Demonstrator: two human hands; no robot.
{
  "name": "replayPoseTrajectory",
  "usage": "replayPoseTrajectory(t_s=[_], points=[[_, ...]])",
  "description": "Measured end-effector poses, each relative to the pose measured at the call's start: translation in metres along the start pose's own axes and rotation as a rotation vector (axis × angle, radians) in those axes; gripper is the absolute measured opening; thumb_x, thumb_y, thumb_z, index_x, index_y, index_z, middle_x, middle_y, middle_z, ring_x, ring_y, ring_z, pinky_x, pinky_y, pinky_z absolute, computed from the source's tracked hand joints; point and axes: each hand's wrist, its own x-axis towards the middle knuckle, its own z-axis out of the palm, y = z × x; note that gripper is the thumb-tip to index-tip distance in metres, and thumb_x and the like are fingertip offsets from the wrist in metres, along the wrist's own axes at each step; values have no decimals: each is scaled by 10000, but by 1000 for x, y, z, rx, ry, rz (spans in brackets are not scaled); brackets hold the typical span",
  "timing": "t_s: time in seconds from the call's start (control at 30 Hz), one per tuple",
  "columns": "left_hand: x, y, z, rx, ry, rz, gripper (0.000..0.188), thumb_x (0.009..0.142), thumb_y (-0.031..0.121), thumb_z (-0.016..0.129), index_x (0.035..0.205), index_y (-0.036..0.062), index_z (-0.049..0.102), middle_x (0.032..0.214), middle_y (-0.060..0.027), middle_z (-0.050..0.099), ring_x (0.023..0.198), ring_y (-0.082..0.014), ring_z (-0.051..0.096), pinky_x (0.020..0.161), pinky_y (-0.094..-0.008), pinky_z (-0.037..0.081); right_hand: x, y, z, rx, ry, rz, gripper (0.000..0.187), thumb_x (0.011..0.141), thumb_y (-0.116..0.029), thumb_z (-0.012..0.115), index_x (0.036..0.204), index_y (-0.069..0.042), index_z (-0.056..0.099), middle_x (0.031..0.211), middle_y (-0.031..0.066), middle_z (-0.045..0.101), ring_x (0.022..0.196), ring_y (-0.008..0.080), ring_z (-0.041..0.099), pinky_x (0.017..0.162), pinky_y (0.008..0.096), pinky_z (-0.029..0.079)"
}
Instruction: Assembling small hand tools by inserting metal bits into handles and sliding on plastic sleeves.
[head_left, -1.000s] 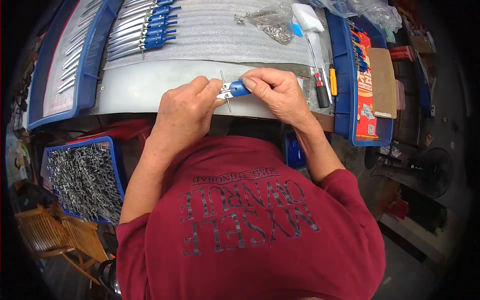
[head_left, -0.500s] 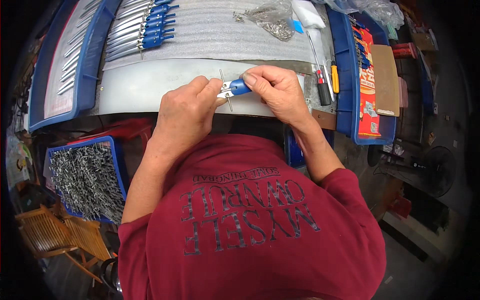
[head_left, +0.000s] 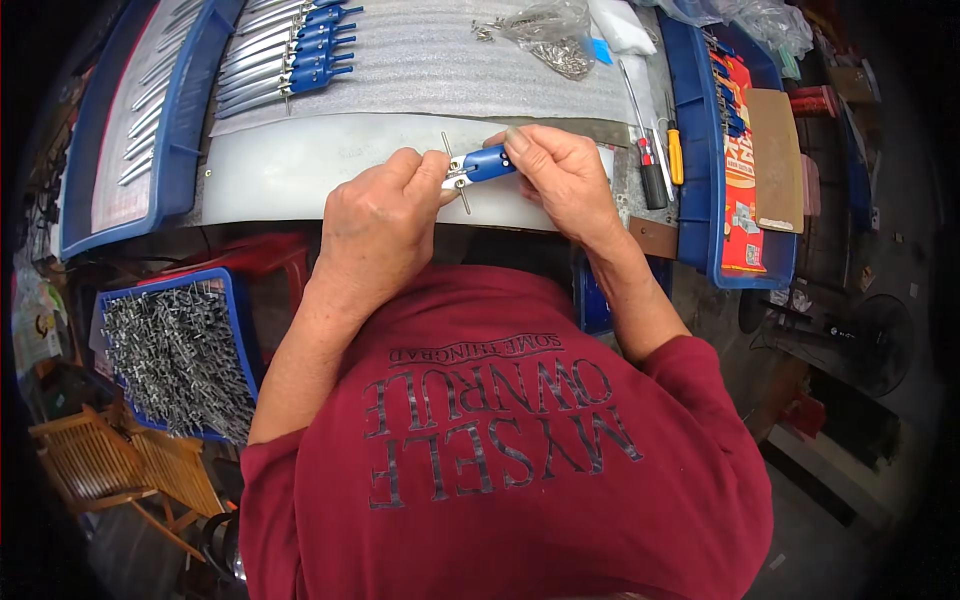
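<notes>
My left hand (head_left: pixel 378 215) and my right hand (head_left: pixel 562 176) meet over the white work surface (head_left: pixel 290 170), both gripping one small tool. It has a blue handle (head_left: pixel 490 162) pinched by the right fingers and a silver metal end (head_left: pixel 456 176) held by the left fingers. A thin metal pin (head_left: pixel 454 172) crosses that silver end, sticking out above and below it. A row of finished blue-handled tools (head_left: pixel 290 55) lies on grey foam sheet at the upper left.
A blue bin (head_left: pixel 175 355) of several loose metal parts sits at my lower left. Two screwdrivers (head_left: pixel 655 165) lie right of my hands. A clear bag of small metal parts (head_left: pixel 545 30) rests at the top. Blue trays (head_left: pixel 715 150) flank both sides; a wooden stool (head_left: pixel 110 465) stands lower left.
Both hands stay on the blue-handled tool with only slight finger shifts; the view has drifted a little.
</notes>
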Motion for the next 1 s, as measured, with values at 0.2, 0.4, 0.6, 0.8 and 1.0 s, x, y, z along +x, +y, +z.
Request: replayPoseTrajectory(t_s=[0.2,0.4,0.6,0.8,1.0], points=[[0,0,-1,-70,-26,-15,181,700,78,572,866,53,505,661,-88,463,553,-264,510,466,-348,407,-1,1,2,-24,-3,-47,227,845,-199,496,853,0,603,589,-63,447,543,12,351,471,160,283],[-3,-4,-1,-177,-48,-32,232,686,32,582,905,43,506,683,-113,467,572,-301,499,482,-355,395,0,-1,1,-54,-3,-78,180,822,-158,530,824,10,592,635,-51,467,591,28,385,514,172,315],[-2,-5,-3,-186,-52,4,208,692,70,585,880,45,500,670,-96,464,569,-273,503,474,-347,399,-1,-2,-2,-112,-45,-149,160,815,-150,539,807,6,577,637,-46,468,583,30,380,506,172,312],[-2,3,-3,21,1,35,180,700,115,577,848,54,495,647,-67,455,549,-227,511,456,-329,410,-3,2,3,-70,-1,-129,165,821,-167,534,814,-5,565,621,-58,447,563,18,362,488,166,299],[-5,0,0,-29,0,22,171,700,109,574,843,52,498,644,-71,454,546,-231,513,461,-332,417,-2,2,3,-76,-8,-74,209,844,-204,501,819,-6,565,591,-63,433,520,11,338,451,164,277]])
